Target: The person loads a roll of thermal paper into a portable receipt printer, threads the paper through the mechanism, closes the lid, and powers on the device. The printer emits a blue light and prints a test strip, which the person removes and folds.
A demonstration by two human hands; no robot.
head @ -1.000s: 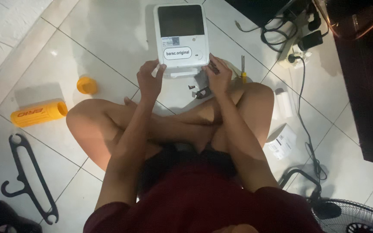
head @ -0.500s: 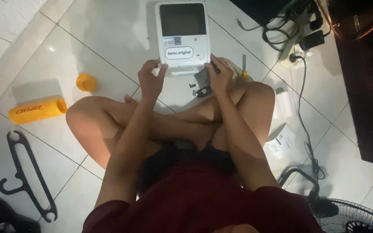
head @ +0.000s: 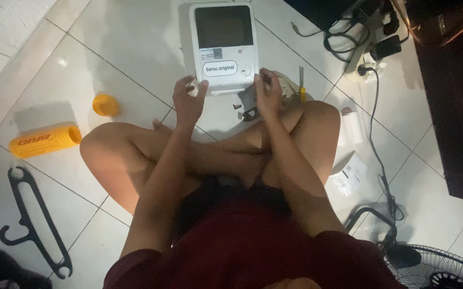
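White glossy floor tiles [head: 108,48] filling frame, dim light. Person sitting cross-legged at centre. White boxy plastic device with dark screen [head: 223,45] lying at top centre. Left hand [head: 187,101] touching device's lower left corner, fingers loosely curled, gripping nothing clearly. Right hand [head: 268,93] hovering at lower right corner, fingertips pinching small object, too dim to identify. Small dark parts [head: 248,113] lying between hands. Yellow-handled screwdriver [head: 301,85] just right. Orange cylinder [head: 44,141] and black hanger [head: 33,219] lying at left.
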